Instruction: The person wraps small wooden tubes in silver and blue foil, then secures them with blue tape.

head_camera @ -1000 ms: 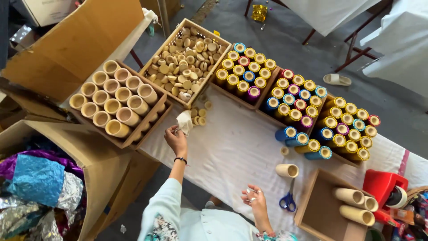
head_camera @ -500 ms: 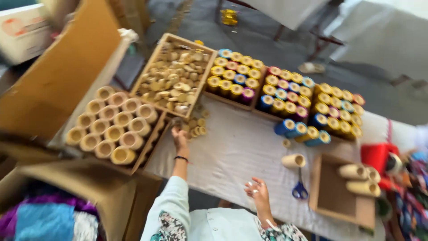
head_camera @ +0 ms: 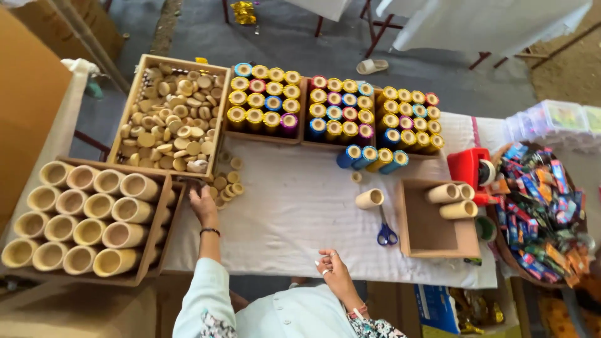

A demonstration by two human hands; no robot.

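Left fingers: the left hand (head_camera: pixel 203 203) lies stretched out, fingers loosely extended and gripping nothing, tips beside the near edge of the cap tray (head_camera: pixel 128 122) and the loose caps (head_camera: pixel 224 183) spilled on the cloth.
Right fingers: the right hand (head_camera: pixel 332 266) rests at the near table edge, fingers half curled and empty as far as can be seen.
Loose caps: small round cardboard discs, just right of the left hand, at the tray's near right corner.
Cap tray: wooden box heaped with the same discs, far left of the white cloth (head_camera: pixel 294 213).
Plain tubes: a crate of open cardboard tubes (head_camera: pixel 81 216) sits near left, touching the tray's near edge.
Single tube: one plain tube (head_camera: pixel 369 199) lies mid-table, with blue scissors (head_camera: pixel 386 233) just near it.
Wrapped tubes: three boxes of foil-coloured tubes (head_camera: pixel 332 109) line the far side.
Right box: a shallow box (head_camera: pixel 432 235) holds three plain tubes.
Doing it well: a pinch on one disc at a time, from the spilled ones first, would likely be cleanest; a sweep risks pushing them off the cloth.
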